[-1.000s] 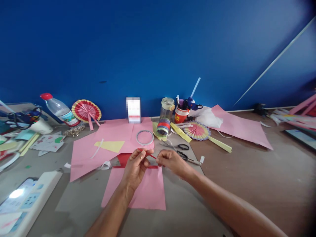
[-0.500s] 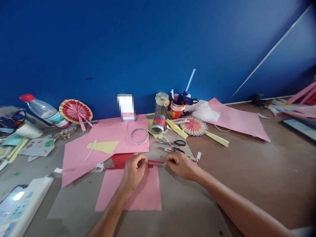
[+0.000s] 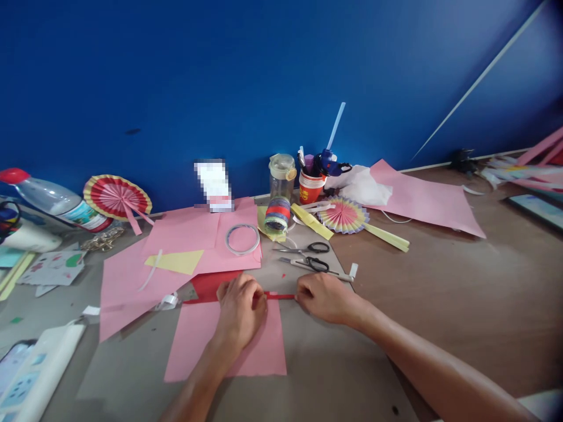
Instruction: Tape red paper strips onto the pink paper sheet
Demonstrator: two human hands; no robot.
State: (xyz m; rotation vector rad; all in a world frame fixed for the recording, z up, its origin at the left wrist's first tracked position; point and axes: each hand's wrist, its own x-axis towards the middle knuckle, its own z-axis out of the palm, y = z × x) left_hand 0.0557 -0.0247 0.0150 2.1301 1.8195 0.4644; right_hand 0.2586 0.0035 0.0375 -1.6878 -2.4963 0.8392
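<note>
A narrow red strip [image 3: 281,296] stretches between my two hands, just above the top edge of a pink sheet [image 3: 193,340]. My left hand [image 3: 243,308] pinches its left end, fingers closed, over the sheet's upper part. At the strip's right end my right hand [image 3: 324,298] is closed on it, over the grey mat. Red paper [image 3: 213,285] lies behind my left hand and is partly covered by it. Two pairs of scissors [image 3: 317,264] rest behind my right hand. A ring of tape [image 3: 243,239] lies on larger pink sheets [image 3: 182,234].
Along the blue wall stand a clear bottle [image 3: 281,181] with tape rolls before it and a red cup [image 3: 311,186] of tools. Folded fans [image 3: 343,215] lie near it and at the left. A white box [image 3: 44,369] is at the lower left.
The view has shifted slightly. My left hand has turned a little and the strip now sits lower, nearer the pink sheet's top edge. Both hands still hold it.
</note>
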